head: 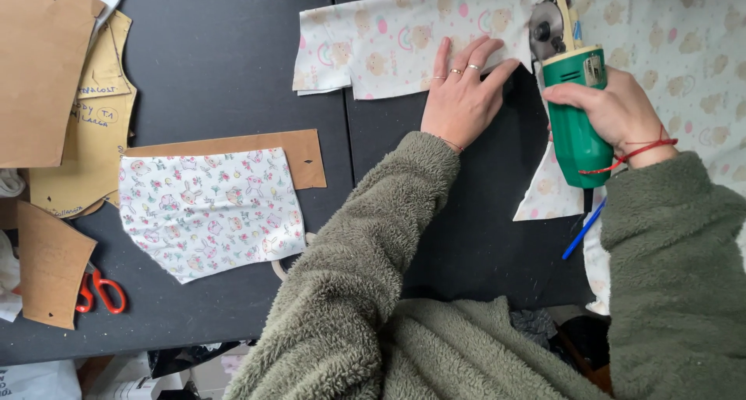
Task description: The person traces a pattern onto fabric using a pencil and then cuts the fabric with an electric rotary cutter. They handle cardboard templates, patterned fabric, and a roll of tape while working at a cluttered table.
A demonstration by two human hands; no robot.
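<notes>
Fingers of my left hand (460,97) are spread wide and flat, palm down, pressing the near edge of a printed fabric strip (404,38) against the dark table (225,66). Rings on two fingers. Nothing is gripped there, it is only holding the cloth down.

My right hand (614,112) is closed tight around the green body of an electric rotary cutter (573,97), thumb across the far side of the housing. A red cord loops the wrist. The cutter's round blade (546,23) sits at the far end, right at the strip's right edge, just beside my left fingertips. Whether the blade touches the cloth I cannot tell.

Edges: the strip has a stepped, notched near edge at its left end. A larger sheet of the same pale print (691,50) lies to the right under the cutter hand, with a pointed cut piece (548,194) hanging toward me beneath the tool. A blue pen (583,229) lies just near that point.

Open room: bare table between the two forearms, and a wide bare stretch left of the strip. Further left, well apart, lie a floral cut piece (210,209) on a cardboard pattern (307,155), more cardboard patterns (47,66) and red-handled scissors (101,291).
</notes>
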